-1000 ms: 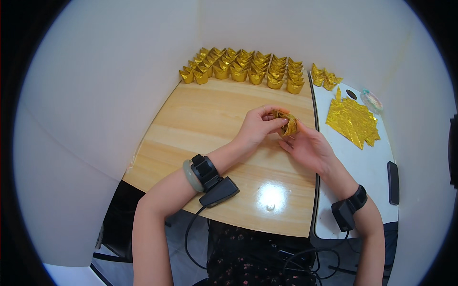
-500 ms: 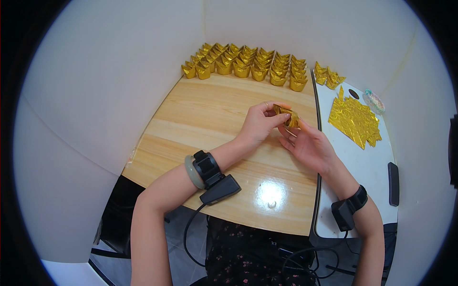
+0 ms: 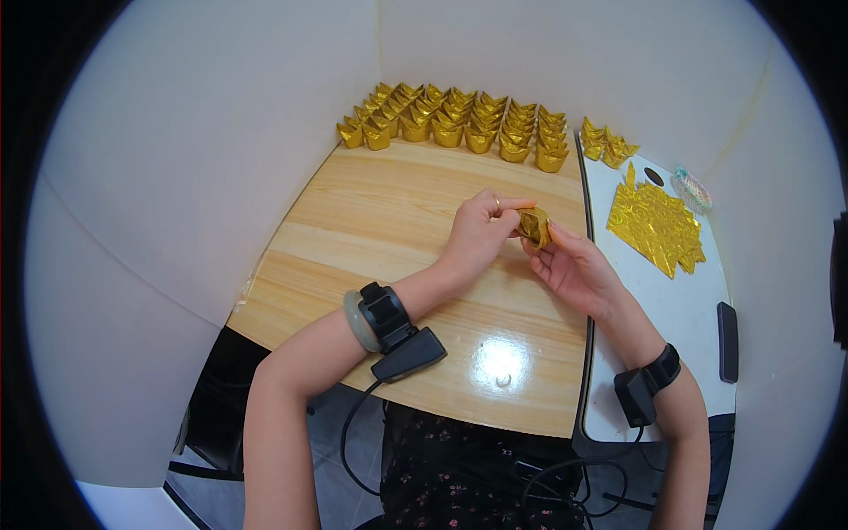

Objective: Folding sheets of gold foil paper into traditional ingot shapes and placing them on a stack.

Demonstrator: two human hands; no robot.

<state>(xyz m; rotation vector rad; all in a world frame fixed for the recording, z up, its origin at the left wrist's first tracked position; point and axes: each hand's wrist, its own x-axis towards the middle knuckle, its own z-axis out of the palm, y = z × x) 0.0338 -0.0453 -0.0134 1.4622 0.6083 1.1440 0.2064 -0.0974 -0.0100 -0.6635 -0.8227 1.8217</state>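
We see a wooden worktop (image 3: 371, 230) with a glare spot, a white table (image 3: 671, 300) beside it, plain white walls (image 3: 203, 159) around.

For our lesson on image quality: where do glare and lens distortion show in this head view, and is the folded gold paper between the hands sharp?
Head view: a bright glare spot sits on the wooden table; the table's edges bow toward the dark round rim, as a fisheye lens bends them; the gold paper piece between the left hand and right hand is reasonably sharp, though small.
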